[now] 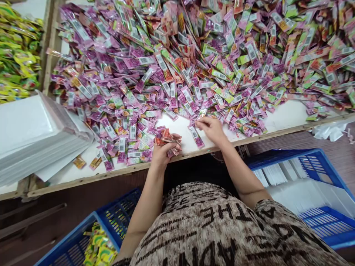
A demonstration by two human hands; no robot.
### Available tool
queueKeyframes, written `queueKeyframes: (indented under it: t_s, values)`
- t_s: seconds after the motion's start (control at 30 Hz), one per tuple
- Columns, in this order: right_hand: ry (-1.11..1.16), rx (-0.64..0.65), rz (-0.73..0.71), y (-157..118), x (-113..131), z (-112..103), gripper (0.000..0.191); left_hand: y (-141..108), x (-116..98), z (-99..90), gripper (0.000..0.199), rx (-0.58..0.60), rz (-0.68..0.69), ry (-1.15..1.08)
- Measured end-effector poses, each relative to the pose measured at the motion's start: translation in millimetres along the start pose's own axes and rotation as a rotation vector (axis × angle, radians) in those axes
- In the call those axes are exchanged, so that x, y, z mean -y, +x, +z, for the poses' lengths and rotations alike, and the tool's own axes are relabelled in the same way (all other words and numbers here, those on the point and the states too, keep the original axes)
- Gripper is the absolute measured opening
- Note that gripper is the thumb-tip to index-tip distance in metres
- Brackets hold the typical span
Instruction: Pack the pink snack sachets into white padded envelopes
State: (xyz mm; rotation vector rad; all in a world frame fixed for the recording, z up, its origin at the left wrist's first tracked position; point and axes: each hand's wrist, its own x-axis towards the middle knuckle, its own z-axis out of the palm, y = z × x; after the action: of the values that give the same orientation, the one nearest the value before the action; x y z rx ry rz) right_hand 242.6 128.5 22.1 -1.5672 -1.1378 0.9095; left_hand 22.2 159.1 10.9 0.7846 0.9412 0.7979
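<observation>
My left hand is wrapped round several red and pink packets above the table's front edge. To its right, my right hand is closed in a pinch at the near side of the pile; its fingertips are by a purple packet lying on the white tabletop. Whatever is between those fingertips is too small to make out. Purple, pink and green packets with barcodes spread in a deep heap beyond both hands.
White flat sheets or bags are stacked at the left. Yellow packets lie behind a wooden divider. Below the table stand a blue crate with yellow packets and a blue crate with white items.
</observation>
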Motion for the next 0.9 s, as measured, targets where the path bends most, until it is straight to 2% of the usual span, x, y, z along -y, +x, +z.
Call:
queueKeyframes:
  t_s: [0.13,0.2,0.23,0.3,0.4,0.5,0.57,0.63,0.7,0.8,0.9]
  values:
    - [-0.200,-0.359,-0.062,50,-7,-59,0.010,1,1,-3.1,0.021,0.020,-0.005,0.005]
    - [-0.390,-0.472,-0.092,81,-7,-75,0.010,2,2,-2.9,0.019,0.001,-0.015,0.005]
    - [-0.495,-0.486,-0.076,95,-7,-79,0.010,3,2,-2.6,0.020,-0.015,-0.020,-0.002]
    - [-0.696,-0.443,0.001,113,-5,-80,0.011,4,1,-2.5,0.022,-0.040,-0.038,-0.018]
    - [-0.855,-0.306,0.063,115,-3,-74,0.007,4,-1,-2.9,0.025,-0.031,-0.078,-0.039]
    - [-0.791,-0.170,0.017,104,-8,-76,0.009,4,-3,-3.4,0.024,0.011,-0.113,-0.031]
    - [-0.682,-0.201,0.002,107,-12,-87,0.012,4,-4,-3.3,0.023,0.029,-0.129,-0.018]
    - [-0.607,-0.304,-0.045,125,-15,-105,0.022,3,-5,-2.9,0.023,0.021,-0.140,-0.015]
    - [-0.627,-0.350,-0.121,153,-15,-122,0.039,3,-5,-2.4,0.023,0.008,-0.145,-0.021]
    - [-0.773,-0.242,-0.164,199,-12,-135,0.059,3,-5,-2.1,0.020,0.023,-0.154,-0.019]
    - [-0.876,-0.136,-0.177,226,-13,-131,0.059,3,-4,-3.1,0.020,0.012,-0.155,-0.020]
